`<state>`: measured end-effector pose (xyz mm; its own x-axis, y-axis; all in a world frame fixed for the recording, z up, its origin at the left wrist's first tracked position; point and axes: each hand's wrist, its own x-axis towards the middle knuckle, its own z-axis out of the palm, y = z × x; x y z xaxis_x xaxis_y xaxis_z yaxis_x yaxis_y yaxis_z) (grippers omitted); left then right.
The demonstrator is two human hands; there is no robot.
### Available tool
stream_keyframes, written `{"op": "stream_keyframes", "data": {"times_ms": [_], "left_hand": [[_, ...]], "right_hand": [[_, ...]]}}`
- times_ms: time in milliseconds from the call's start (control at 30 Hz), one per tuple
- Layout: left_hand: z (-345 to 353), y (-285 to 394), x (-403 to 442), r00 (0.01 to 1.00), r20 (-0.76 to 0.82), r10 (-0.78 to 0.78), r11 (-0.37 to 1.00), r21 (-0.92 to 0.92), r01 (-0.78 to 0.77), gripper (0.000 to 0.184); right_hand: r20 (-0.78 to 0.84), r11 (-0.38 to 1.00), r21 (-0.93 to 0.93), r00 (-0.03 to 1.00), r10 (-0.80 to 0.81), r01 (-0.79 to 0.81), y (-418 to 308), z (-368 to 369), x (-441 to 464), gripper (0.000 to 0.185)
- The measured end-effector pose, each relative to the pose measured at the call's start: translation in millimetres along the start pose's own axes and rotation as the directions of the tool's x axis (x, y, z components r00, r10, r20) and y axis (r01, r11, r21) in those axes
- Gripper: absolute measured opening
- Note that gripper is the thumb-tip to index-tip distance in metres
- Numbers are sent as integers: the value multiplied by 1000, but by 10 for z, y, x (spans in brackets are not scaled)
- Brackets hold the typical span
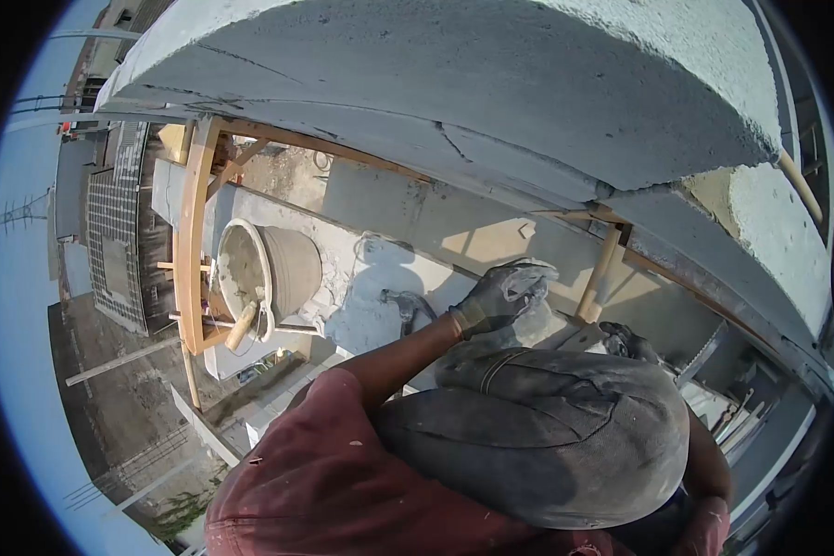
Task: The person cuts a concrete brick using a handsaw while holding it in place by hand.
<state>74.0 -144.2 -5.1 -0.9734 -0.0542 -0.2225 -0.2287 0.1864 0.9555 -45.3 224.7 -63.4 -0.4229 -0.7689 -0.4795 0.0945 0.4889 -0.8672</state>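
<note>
My left hand (502, 296), in a dusty grey glove, is held out past my bent knee. Its fingers are curled with pale dust or plaster on them; whatever lies inside cannot be made out. Partly behind the knee is my right hand (628, 342), also in a dark glove, its fingers seeming closed. Beside it a strip with a jagged edge (702, 352) slants away; I cannot tell whether the hand touches it. A grey, dust-covered tool-like object (408, 306) lies left of my left hand. Farther left stands a pale bucket (292, 269) with a wire handle and a tan grip (243, 326).
A thick, cracked concrete slab (454, 83) overhangs close above. Wooden posts (195, 232) frame the left side, and another post (602, 271) stands near my hands. Beyond the left edge is a drop to ground and a tiled roof (119, 232).
</note>
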Motion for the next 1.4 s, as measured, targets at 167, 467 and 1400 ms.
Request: {"op": "stream_keyframes", "data": {"times_ms": [167, 467, 1400], "left_hand": [[-767, -546, -1849, 669, -730, -140, 677, 422, 602, 52], [-178, -1286, -2344, 666, -562, -490, 377, 552, 744, 48], [1885, 1574, 1060, 577, 767, 281, 948, -127, -293, 16]], "right_hand": [[14, 880, 443, 983, 183, -170, -198, 29, -131, 33], [7, 948, -283, 989, -149, 145, -26, -69, 31, 34], [-707, 834, -552, 525, -473, 8, -1185, 155, -1516, 66]]}}
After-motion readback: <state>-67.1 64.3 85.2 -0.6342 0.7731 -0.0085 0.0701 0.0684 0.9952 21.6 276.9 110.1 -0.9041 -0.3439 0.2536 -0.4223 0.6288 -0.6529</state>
